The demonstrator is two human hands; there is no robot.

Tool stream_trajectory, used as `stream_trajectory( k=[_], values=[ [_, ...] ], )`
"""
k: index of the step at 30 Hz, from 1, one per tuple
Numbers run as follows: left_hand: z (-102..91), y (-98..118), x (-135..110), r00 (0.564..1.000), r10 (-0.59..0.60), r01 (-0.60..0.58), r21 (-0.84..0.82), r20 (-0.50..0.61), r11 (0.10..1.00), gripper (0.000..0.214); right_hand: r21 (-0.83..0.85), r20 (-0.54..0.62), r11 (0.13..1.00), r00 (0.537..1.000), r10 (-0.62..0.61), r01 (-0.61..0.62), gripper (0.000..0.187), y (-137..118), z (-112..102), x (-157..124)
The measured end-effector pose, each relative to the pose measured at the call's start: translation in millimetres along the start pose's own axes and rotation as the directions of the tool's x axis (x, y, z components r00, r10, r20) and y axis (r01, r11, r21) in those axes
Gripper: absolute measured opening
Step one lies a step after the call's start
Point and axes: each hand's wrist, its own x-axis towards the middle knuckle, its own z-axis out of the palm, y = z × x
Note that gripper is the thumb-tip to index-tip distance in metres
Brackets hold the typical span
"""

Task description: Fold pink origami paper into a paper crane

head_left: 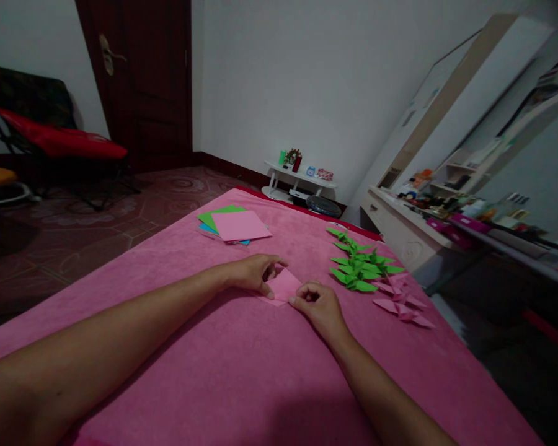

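Note:
A pink sheet of origami paper, partly folded, lies on the pink cloth between my hands. My left hand grips its left side, thumb at the lower edge and fingers near the top corner. At the right corner, my right hand pinches the paper between thumb and curled fingers. Several green folded paper cranes sit to the right, with a few pink folded cranes just nearer to me. Beyond my left hand rests a loose stack of square paper, pink on top with green and blue below.
The pink cloth covers the surface I work on. A small white shelf with trinkets stands by the far wall. On the right is a cluttered dressing table. A red folding chair stands left, near a dark door.

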Motion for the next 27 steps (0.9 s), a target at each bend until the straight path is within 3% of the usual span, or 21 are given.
stream_trajectory(
  k=[3, 7, 11, 17, 22, 27],
  values=[
    [-0.5, 3, -1, 1.0, 0.003, -0.002, 0.016, -0.031, 1.0, 0.066, 0.074, -0.034, 0.996, 0.999, -0.038, 0.041, 0.014, -3, -1, 0],
    [-0.9, 7, -3, 0.999, 0.016, -0.014, -0.057, 0.035, 0.998, 0.026, 0.095, -0.111, 0.988, 0.988, -0.109, 0.12, 0.012, -9, -3, 1],
    [3.4, 9, -4, 0.997, -0.071, 0.078, -0.213, 0.041, 0.974, 0.031, 0.098, -0.223, 0.984, 0.967, -0.123, 0.147, 0.01, -13, -5, 0],
    [19.1, 15, -1, 0.964, -0.227, 0.153, -0.404, -0.141, 0.902, 0.04, 0.111, -0.35, 0.982, 0.931, -0.103, 0.15, 0.01, -16, -9, 1],
    [25.9, 21, -1, 0.94, -0.323, 0.221, -0.515, -0.115, 0.828, 0.04, 0.197, -0.356, 0.968, 0.931, -0.075, 0.153, 0.011, -13, -10, 2],
    [29.4, 25, -1, 0.936, -0.338, 0.232, -0.547, -0.1, 0.805, 0.041, 0.344, -0.326, 0.929, 0.945, -0.021, 0.14, 0.012, -12, -8, 2]
  ],
)
